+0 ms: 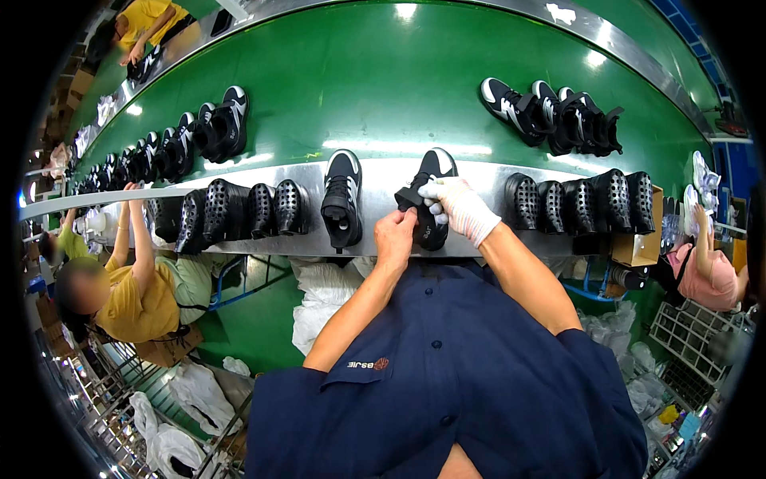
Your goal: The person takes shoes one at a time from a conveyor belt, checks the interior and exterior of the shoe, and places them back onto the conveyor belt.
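Observation:
A black sneaker with white trim [439, 164] rests on the metal ledge in front of me, its toe pointing away. My left hand [393, 238], bare, is closed at the left side of its opening, thumb and fingers pinching the dark strap [408, 197]. In a white glove, my right hand [463, 206] is closed on the upper part of the same shoe from the right. The fingers cover much of the tongue and collar. Just left of it stands a matching sneaker [341, 199], apart from both hands.
Black perforated shoe forms [289, 207] line the ledge at left, with more perforated forms [617, 201] at right. Several sneakers [519, 110] sit on the green belt [359, 80]. A cardboard box [638, 239] stands right. Co-workers, including a person in yellow [144, 295], sit along the line.

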{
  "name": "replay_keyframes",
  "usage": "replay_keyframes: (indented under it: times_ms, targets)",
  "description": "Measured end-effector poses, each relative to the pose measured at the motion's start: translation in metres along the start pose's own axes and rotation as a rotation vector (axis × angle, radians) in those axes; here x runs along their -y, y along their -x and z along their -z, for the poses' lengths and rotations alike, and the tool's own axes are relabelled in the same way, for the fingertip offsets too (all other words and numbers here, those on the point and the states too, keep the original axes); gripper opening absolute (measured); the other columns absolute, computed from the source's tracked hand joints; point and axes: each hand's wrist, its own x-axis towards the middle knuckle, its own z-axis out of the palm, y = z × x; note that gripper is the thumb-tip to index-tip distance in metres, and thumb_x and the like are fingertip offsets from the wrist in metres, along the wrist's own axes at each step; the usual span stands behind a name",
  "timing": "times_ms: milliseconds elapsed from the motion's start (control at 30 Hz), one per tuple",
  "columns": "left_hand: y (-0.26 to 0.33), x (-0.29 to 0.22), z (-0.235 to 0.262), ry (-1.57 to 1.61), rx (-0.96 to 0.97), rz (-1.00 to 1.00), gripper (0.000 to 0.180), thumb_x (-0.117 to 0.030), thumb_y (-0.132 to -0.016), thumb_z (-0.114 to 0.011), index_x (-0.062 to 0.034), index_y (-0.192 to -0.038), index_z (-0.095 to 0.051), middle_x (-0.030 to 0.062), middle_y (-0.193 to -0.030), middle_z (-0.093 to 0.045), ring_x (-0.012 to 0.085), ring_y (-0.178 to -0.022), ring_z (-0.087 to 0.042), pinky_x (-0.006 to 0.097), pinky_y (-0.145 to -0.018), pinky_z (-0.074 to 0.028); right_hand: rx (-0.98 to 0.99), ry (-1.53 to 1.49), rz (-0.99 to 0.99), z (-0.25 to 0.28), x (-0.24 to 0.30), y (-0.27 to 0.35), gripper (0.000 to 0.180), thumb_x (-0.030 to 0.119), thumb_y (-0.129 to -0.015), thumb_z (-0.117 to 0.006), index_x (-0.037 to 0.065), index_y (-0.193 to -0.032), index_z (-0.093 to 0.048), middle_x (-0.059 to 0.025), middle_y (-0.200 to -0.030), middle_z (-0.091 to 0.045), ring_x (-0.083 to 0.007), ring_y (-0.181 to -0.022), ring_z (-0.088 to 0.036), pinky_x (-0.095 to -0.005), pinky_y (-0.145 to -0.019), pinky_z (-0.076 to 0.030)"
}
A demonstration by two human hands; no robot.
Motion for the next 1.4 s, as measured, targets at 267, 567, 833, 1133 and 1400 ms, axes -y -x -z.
replay_keyframes:
  times_ms: [267,567,833,1133,1400]
  targets:
    - [0.002,0.001,-0.001,0.001,0.011,-0.02,0.034,-0.028,-0.094,-0.074,0.0025,-0.079,-0.075,0.0014,-0.068,-0.065,0.0086,-0.065,-0.054,0.03,-0.061,-0.043,0.008,0.04,0.041,0.018,-0.016,0.014,0.026,0.033,-0.096,-0.072,0.009,-0.087,-0.068,0.0011,-0.071,-0.06,-0.0085,-0.056,-0.053,-0.0257,-0.045,-0.041]
    - [0.005,-0.009,0.003,-0.192,-0.01,-0.1,0.036,-0.032,-0.093,-0.073,0.0038,-0.09,-0.077,0.0181,-0.078,-0.075,0.0245,-0.069,-0.071,0.039,-0.068,-0.053,-0.028,-0.033,0.08,0.009,-0.007,0.01,0.032,0.041,-0.093,-0.076,0.01,-0.088,-0.069,0.0033,-0.07,-0.059,-0.0071,-0.053,-0.051,-0.0245,-0.044,-0.037]
    - [0.002,0.001,0.001,-0.189,-0.053,-0.169,0.036,-0.03,-0.094,-0.074,0.0045,-0.085,-0.075,0.0077,-0.065,-0.066,0.0112,-0.062,-0.055,0.034,-0.059,-0.045,-0.016,-0.069,-0.019,-0.002,0.015,0.017,0.02,0.024,-0.092,-0.076,0.013,-0.082,-0.063,0.0025,-0.069,-0.059,-0.0079,-0.053,-0.051,-0.0257,-0.044,-0.038]
    - [0.003,0.002,0.003,0.022,-0.039,-0.056,0.032,-0.025,-0.095,-0.074,0.0037,-0.079,-0.074,0.0004,-0.067,-0.063,0.008,-0.064,-0.052,0.029,-0.06,-0.041,-0.044,0.13,0.034,0.016,-0.026,0.015,0.019,0.024,-0.096,-0.068,0.013,-0.083,-0.061,0.004,-0.068,-0.053,-0.0068,-0.055,-0.048,-0.0253,-0.045,-0.036]
    - [0.002,0.008,-0.002,0.088,-0.065,0.028,0.031,-0.022,-0.095,-0.074,0.0041,-0.079,-0.074,0.0004,-0.069,-0.065,0.007,-0.067,-0.052,0.027,-0.063,-0.042,-0.196,0.273,0.223,0.015,-0.069,0.007,0.023,0.021,-0.095,-0.066,0.002,-0.083,-0.069,-0.0017,-0.07,-0.062,-0.0111,-0.065,-0.053,-0.0322,-0.059,-0.045]
